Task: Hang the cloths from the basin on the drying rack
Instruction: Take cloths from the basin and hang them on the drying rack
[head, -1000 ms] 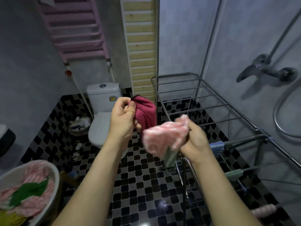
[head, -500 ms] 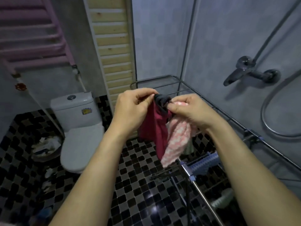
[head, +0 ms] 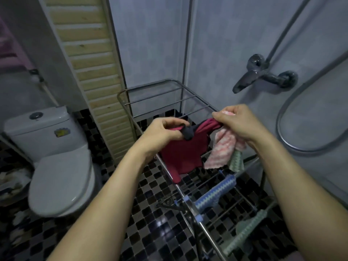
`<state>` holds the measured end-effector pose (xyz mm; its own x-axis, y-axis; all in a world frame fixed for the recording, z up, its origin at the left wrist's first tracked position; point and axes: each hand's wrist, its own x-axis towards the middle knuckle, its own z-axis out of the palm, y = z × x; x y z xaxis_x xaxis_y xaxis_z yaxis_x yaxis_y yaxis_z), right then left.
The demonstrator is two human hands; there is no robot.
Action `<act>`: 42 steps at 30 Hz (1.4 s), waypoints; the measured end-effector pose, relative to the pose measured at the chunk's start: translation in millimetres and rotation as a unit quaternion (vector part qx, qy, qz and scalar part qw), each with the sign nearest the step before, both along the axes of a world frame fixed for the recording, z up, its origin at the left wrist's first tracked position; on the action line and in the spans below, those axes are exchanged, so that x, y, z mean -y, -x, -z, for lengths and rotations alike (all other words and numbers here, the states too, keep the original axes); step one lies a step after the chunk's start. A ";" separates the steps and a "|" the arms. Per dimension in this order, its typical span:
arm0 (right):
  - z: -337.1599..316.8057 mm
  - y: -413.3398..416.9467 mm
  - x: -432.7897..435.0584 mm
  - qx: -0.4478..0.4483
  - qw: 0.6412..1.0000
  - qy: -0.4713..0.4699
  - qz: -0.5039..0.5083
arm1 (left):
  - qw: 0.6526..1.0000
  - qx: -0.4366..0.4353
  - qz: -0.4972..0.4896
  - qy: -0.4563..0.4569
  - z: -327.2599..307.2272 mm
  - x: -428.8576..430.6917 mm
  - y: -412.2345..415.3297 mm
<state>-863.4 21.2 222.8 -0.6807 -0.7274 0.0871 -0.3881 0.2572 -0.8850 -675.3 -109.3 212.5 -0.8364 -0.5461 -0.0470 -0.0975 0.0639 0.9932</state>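
**Pull the red cloth taut, then drape it over a bare rail**

Red cloth (head: 180,157): up in the air above the drying rack (head: 150,87), strung between both hands and sagging in creases below them. Cannot tell whether its lowest fold touches the rack's side rail.

Left hand (head: 165,131): fingers curled and pinching the dark-trimmed corner. Right hand (head: 239,123): clenched on the top edge further along, with a pink checked cloth (head: 222,151) and a pale green cloth (head: 236,161) bunched in the same fist and dangling.

To do this step well:

- Draw the hands apart until the top edge runs straight.
- Slide the right pinch out toward the far corner if possible.
- Lower the cloth across one of the bare rails at the far end.
- Let roughly half fall on each side, so as not to slide off.
- Smooth out the folds for quicker drying.
- Loosen only the fingers on the red edge. Probable weak point: the crowded right fist, with the pink or green piece likely to drop to the tiled floor (head: 154,232).
- Stay clear of the blue zigzag cloth (head: 216,191) and the green zigzag cloth (head: 244,236), already on the nearer rails.

Basin out of view.
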 end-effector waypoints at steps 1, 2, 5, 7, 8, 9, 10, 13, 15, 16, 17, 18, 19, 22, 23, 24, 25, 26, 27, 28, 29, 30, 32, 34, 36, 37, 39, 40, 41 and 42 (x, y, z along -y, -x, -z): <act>6.1 10.0 -5.0 0.001 1.000 -0.010 0.001 | 1.000 0.003 0.000 0.012 4.9 -6.1 10.7; 10.6 18.1 -10.4 0.001 1.000 -0.020 0.000 | 1.000 -0.005 -0.013 0.009 9.0 -11.6 21.5; 25.6 38.0 -26.0 -0.004 0.998 -0.058 0.008 | 0.998 -0.044 -0.048 -0.025 11.0 -28.1 50.7; 36.4 47.8 -36.4 -0.014 0.997 -0.068 0.029 | 0.996 -0.063 -0.049 -0.035 9.8 -35.2 69.3; 40.7 51.9 -41.0 -0.012 0.997 -0.057 0.040 | 0.997 -0.063 -0.047 -0.024 8.6 -36.7 76.1; 42.8 56.4 -45.8 0.008 0.998 -0.042 0.046 | 0.997 -0.058 -0.042 -0.002 7.9 -38.0 84.0; 43.4 58.2 -49.5 0.034 0.998 -0.025 0.042 | 0.998 -0.049 -0.036 0.027 8.1 -37.6 89.6; 46.2 61.4 -52.8 0.083 0.995 -0.037 -0.036 | 0.994 -0.028 -0.027 0.105 10.1 -34.9 106.2; 50.2 54.6 -47.4 0.081 0.988 -0.067 -0.113 | 0.989 -0.038 -0.031 0.139 13.1 -32.4 114.3; 54.2 50.6 -42.9 0.099 0.984 -0.065 -0.134 | 0.987 -0.042 -0.036 0.154 14.1 -32.3 118.4; 60.2 46.2 -37.8 0.119 0.981 -0.057 -0.142 | 0.984 -0.049 -0.038 0.164 14.6 -32.1 121.3; 68.2 45.2 -34.1 0.119 0.982 -0.061 -0.135 | 0.983 -0.057 -0.040 0.170 14.2 -32.6 123.6; 71.4 42.9 -30.7 0.109 0.985 -0.065 -0.119 | 0.982 -0.068 -0.043 0.170 13.0 -33.4 124.5; 89.1 55.8 -33.6 0.057 0.990 -0.101 -0.086 | 0.983 -0.092 -0.063 0.143 6.8 -35.4 120.0; 87.9 61.5 -37.6 0.049 0.989 -0.120 -0.072 | 0.985 -0.098 -0.072 0.125 6.7 -34.4 116.3; 84.8 68.4 -44.6 0.051 0.988 -0.128 -0.072 | 0.986 -0.101 -0.082 0.109 7.2 -33.0 111.6; 79.1 74.0 -50.8 0.060 0.987 -0.126 -0.074 | 0.986 -0.101 -0.092 0.094 9.6 -31.7 105.9; 73.0 79.7 -56.3 0.064 0.987 -0.124 -0.079 | 0.987 -0.097 -0.102 0.080 14.8 -30.4 99.3; 65.9 86.3 -61.2 0.062 0.987 -0.126 -0.072 | 0.988 -0.089 -0.108 0.064 20.4 -30.4 92.2; 60.0 94.0 -65.9 0.056 0.988 -0.130 -0.062 | 0.989 -0.076 -0.113 0.052 27.9 -31.2 84.2; 52.2 100.0 -69.7 0.050 0.988 -0.134 -0.052 | 0.991 -0.059 -0.114 0.042 36.0 -32.9 76.2; 47.5 106.5 -71.9 0.053 0.989 -0.126 -0.049 | 0.992 -0.044 -0.112 0.029 45.0 -35.0 68.2; 41.1 115.9 -72.6 0.066 0.988 -0.123 -0.061 | 0.994 -0.037 -0.101 -0.014 61.6 -40.0 53.8; 36.3 116.3 -69.8 0.078 0.987 -0.120 -0.077 | 0.994 -0.038 -0.092 -0.035 75.8 -44.1 43.3; 39.8 114.9 -59.0 0.095 0.987 -0.104 -0.074 | 0.995 -0.030 -0.091 -0.041 88.9 -45.2 38.6; 44.9 113.5 -51.4 0.093 0.988 -0.105 -0.063 | 0.994 -0.022 -0.097 -0.049 94.2 -44.0 38.3; 58.2 109.4 -34.7 0.082 0.987 -0.129 -0.045 | 0.989 0.011 -0.131 -0.066 107.5 -37.9 40.4; 67.8 107.8 -23.8 0.075 0.986 -0.145 -0.041 | 0.984 0.033 -0.158 -0.070 116.6 -31.0 41.9; 78.5 105.7 -13.2 0.063 0.984 -0.163 -0.037 | 0.979 0.054 -0.183 -0.070 125.1 -24.2 43.1; 89.1 103.1 -1.3 0.045 0.982 -0.178 -0.033 | 0.974 0.076 -0.204 -0.066 133.8 -16.4 44.1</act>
